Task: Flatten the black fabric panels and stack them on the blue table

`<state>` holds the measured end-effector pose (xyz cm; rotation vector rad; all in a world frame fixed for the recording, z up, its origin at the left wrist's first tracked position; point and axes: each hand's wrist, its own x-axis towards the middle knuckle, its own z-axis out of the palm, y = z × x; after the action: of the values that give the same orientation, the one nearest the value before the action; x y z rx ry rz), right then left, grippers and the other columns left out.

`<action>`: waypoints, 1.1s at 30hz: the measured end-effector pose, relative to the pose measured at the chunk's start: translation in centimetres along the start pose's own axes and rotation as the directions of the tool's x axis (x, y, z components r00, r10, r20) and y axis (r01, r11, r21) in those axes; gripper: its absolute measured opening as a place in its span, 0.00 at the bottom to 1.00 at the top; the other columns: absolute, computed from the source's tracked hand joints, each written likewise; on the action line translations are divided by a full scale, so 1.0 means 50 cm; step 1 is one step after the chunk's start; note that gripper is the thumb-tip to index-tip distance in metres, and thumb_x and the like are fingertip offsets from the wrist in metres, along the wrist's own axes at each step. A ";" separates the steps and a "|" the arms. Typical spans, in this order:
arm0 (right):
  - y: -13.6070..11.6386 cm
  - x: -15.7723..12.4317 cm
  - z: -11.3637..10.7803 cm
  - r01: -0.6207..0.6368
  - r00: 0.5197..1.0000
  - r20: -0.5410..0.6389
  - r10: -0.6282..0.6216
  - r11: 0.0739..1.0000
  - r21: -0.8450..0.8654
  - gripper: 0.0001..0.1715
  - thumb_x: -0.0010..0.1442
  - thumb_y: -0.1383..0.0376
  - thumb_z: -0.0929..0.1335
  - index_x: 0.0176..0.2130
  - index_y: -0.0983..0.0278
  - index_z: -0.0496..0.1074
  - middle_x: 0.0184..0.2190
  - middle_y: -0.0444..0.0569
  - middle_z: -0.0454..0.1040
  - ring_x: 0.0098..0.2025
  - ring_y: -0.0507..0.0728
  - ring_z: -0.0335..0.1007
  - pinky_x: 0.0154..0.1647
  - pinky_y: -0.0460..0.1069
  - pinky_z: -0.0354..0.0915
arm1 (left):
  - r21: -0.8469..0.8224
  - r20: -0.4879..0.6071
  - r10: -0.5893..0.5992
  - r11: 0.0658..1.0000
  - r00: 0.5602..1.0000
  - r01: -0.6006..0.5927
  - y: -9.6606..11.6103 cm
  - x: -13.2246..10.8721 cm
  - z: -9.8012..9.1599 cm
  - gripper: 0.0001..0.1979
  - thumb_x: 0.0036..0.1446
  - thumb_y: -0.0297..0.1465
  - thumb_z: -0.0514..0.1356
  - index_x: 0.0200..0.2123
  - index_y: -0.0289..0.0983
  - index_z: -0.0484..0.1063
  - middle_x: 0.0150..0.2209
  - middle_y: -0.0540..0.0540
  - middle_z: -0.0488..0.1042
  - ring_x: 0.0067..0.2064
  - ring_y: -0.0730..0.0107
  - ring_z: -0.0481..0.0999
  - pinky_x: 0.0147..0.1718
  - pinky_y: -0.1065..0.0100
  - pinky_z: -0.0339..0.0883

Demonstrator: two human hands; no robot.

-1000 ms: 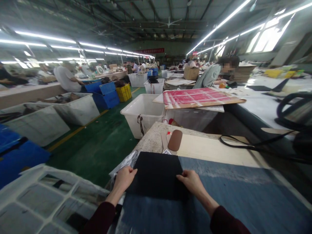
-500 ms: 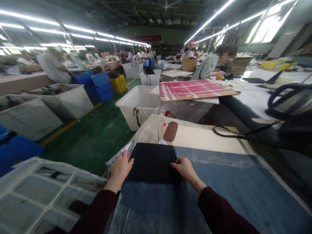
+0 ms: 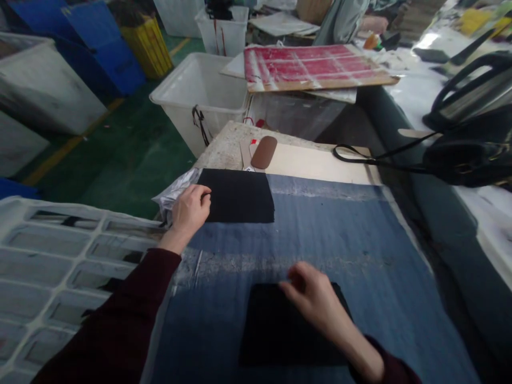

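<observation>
A flat black rectangular piece (image 3: 242, 197), which looks like fabric or thin leather, lies at the far left of the blue-grey covered worktop. My left hand (image 3: 191, 209) is over its left edge, fingers curled and thumb drawn in; whether anything is pinched there is hidden. Closer to me lies a second black rectangular piece (image 3: 276, 330), possibly a stack. Over its upper right part is my right hand (image 3: 316, 298), somewhat blurred, its fingers bent and the thumb apart from them. Nothing shows between them.
Beyond the black piece lie a brown rounded piece (image 3: 264, 152) and a cream board (image 3: 316, 163). A black bag (image 3: 474, 144) with a strap is at right. White bins (image 3: 200, 88) and a red-patterned board (image 3: 308, 66) stand behind; a white lattice rack (image 3: 60, 282) is at left.
My right hand has left the far black piece's right edge and come toward me, over the nearer black piece. My left hand stays by the far piece's left edge. The view has tilted down.
</observation>
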<state>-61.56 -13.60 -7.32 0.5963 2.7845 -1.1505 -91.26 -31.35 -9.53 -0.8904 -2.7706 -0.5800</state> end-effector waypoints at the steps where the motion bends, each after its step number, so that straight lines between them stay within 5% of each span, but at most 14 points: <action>1: -0.002 -0.044 0.033 0.009 0.999 0.040 -0.008 0.999 -0.043 0.07 0.57 0.63 0.67 0.31 0.62 0.64 0.29 0.44 0.68 0.27 0.52 0.65 0.27 0.46 0.60 | -0.045 0.016 0.011 0.999 1.000 -0.010 0.020 -0.017 -0.006 0.09 0.60 0.29 0.53 0.42 0.37 0.69 0.42 0.46 0.71 0.41 0.66 0.71 0.42 0.68 0.62; 5: 0.006 -0.138 0.168 0.063 0.998 0.009 -0.063 0.954 -0.294 0.09 0.53 0.71 0.67 0.36 0.61 0.65 0.35 0.50 0.69 0.35 0.59 0.67 0.30 0.49 0.63 | -0.245 0.163 0.041 0.969 0.986 0.000 0.098 -0.109 -0.016 0.07 0.61 0.31 0.53 0.39 0.38 0.70 0.38 0.47 0.73 0.34 0.71 0.71 0.37 0.70 0.63; 8: 0.017 -0.143 0.211 0.076 0.996 -0.020 -0.092 0.910 -0.408 0.10 0.52 0.76 0.64 0.33 0.62 0.65 0.32 0.50 0.69 0.35 0.59 0.67 0.29 0.49 0.62 | -0.377 0.311 0.025 0.921 0.950 0.099 0.135 -0.191 -0.018 0.08 0.61 0.32 0.53 0.37 0.38 0.71 0.37 0.48 0.74 0.34 0.72 0.73 0.36 0.71 0.64; 11: 0.025 -0.131 0.197 0.057 0.998 -0.015 -0.067 0.929 -0.367 0.10 0.53 0.77 0.62 0.30 0.62 0.65 0.30 0.49 0.69 0.32 0.57 0.66 0.28 0.48 0.59 | -0.454 0.444 -0.032 0.854 0.895 0.256 0.155 -0.269 -0.024 0.08 0.61 0.34 0.53 0.36 0.39 0.71 0.34 0.49 0.76 0.33 0.72 0.74 0.34 0.72 0.65; 15: 0.032 -0.112 0.145 -0.107 0.994 0.025 0.107 0.994 -0.025 0.09 0.53 0.73 0.62 0.27 0.63 0.69 0.26 0.46 0.71 0.29 0.54 0.67 0.31 0.47 0.59 | -0.503 0.552 -0.083 0.760 0.829 0.411 0.183 -0.350 -0.037 0.09 0.61 0.35 0.53 0.35 0.39 0.71 0.32 0.49 0.76 0.33 0.72 0.74 0.35 0.73 0.67; 20: 0.053 -0.092 0.109 -0.373 0.924 0.220 0.313 0.867 0.332 0.10 0.46 0.70 0.63 0.23 0.64 0.74 0.20 0.43 0.72 0.25 0.52 0.66 0.25 0.44 0.56 | -0.520 0.601 -0.064 0.726 0.797 0.450 0.233 -0.411 -0.035 0.08 0.60 0.35 0.54 0.36 0.40 0.72 0.35 0.47 0.76 0.35 0.70 0.74 0.35 0.71 0.69; 24: 0.071 -0.086 0.109 -0.413 0.909 0.263 0.324 0.791 0.452 0.09 0.42 0.70 0.64 0.22 0.65 0.75 0.18 0.42 0.69 0.22 0.50 0.61 0.23 0.44 0.52 | -0.481 0.607 -0.041 0.777 0.794 0.407 0.259 -0.434 -0.015 0.06 0.57 0.33 0.58 0.39 0.42 0.72 0.36 0.48 0.75 0.32 0.70 0.74 0.35 0.70 0.69; 30: 0.089 -0.094 0.084 -0.468 0.884 0.354 0.306 0.548 0.694 0.08 0.43 0.68 0.65 0.23 0.66 0.74 0.19 0.44 0.70 0.24 0.51 0.63 0.27 0.44 0.58 | -0.420 0.434 0.034 0.892 0.900 0.169 0.264 -0.458 0.009 0.19 0.54 0.21 0.55 0.47 0.44 0.66 0.46 0.47 0.70 0.45 0.66 0.73 0.45 0.66 0.69; 33: 0.103 -0.104 0.071 -0.432 0.901 0.345 0.264 0.445 0.785 0.06 0.44 0.68 0.66 0.23 0.66 0.74 0.22 0.45 0.71 0.26 0.51 0.64 0.30 0.45 0.59 | -0.357 0.397 0.128 0.934 0.909 0.024 0.263 -0.467 0.013 0.17 0.54 0.19 0.53 0.44 0.43 0.68 0.46 0.46 0.68 0.47 0.64 0.72 0.47 0.63 0.68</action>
<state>-55.11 -14.40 -12.19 0.9962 1.6100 -2.2750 -64.70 -33.49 -12.52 -1.2965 -3.0507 -1.0149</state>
